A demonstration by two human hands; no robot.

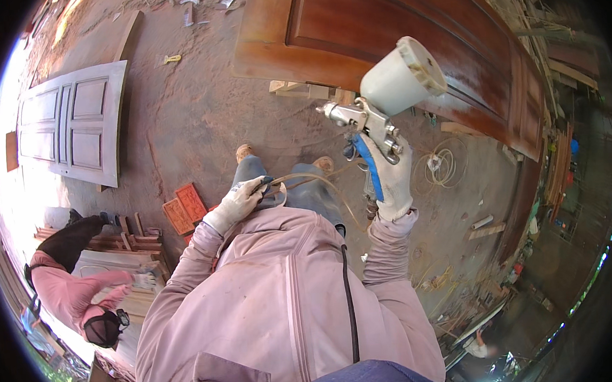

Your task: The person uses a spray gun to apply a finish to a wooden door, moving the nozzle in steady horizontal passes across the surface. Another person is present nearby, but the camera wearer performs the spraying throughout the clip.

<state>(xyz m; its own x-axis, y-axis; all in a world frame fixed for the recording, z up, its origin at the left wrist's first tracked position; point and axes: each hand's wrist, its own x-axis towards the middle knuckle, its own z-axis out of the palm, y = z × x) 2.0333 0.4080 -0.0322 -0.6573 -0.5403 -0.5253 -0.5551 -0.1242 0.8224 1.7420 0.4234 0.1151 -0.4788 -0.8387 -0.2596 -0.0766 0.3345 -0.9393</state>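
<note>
My right hand (pixel 393 179), in a white glove with blue on it, is wrapped round the grip of a metal spray gun (pixel 368 123). A white paint cup (pixel 398 79) sits tilted on top of the gun. Its nozzle end points left. My left hand (pixel 239 203), gloved too, is closed on a thin clear air hose (pixel 319 178) at waist height; the hose loops across my front toward the right hand. Beyond the gun lies a large reddish-brown wooden door panel (pixel 394 20), glossy in places and raised on wooden blocks (pixel 308 90).
A panelled door (pixel 89 126) lies at the left. Red crates (pixel 186 209) stand by my left hand. At the lower left a person (pixel 69 286) bends over stacked boards (pixel 127 269). Coiled hose (pixel 441 166) lies on the floor at right, near a wood strip (pixel 488 230).
</note>
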